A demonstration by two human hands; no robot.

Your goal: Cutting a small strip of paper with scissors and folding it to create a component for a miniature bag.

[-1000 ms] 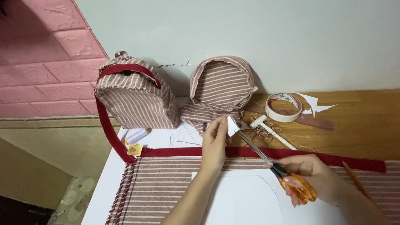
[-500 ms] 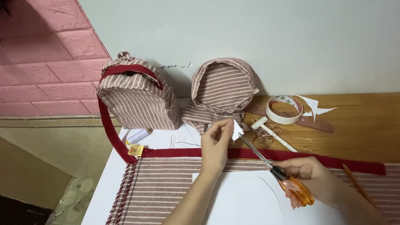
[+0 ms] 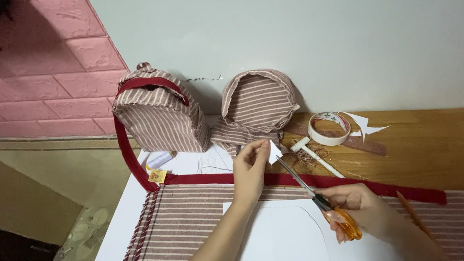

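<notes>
A small white paper scrap (image 3: 274,151) is pinched between the fingertips of the left hand (image 3: 249,168). Orange-handled scissors (image 3: 319,198), blades pointing to eleven o'clock, are gripped by the closed right hand (image 3: 362,208). Beneath both, at six o'clock, striped fabric (image 3: 196,229) and white paper (image 3: 275,238) are spread.

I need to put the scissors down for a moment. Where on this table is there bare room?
The bare wooden tabletop right of the white tape roll and above the red fabric band is free. A narrow white strip left of the striped cloth is free too. Around the left hand, threads, pen and striped fabric pieces crowd it.
</notes>
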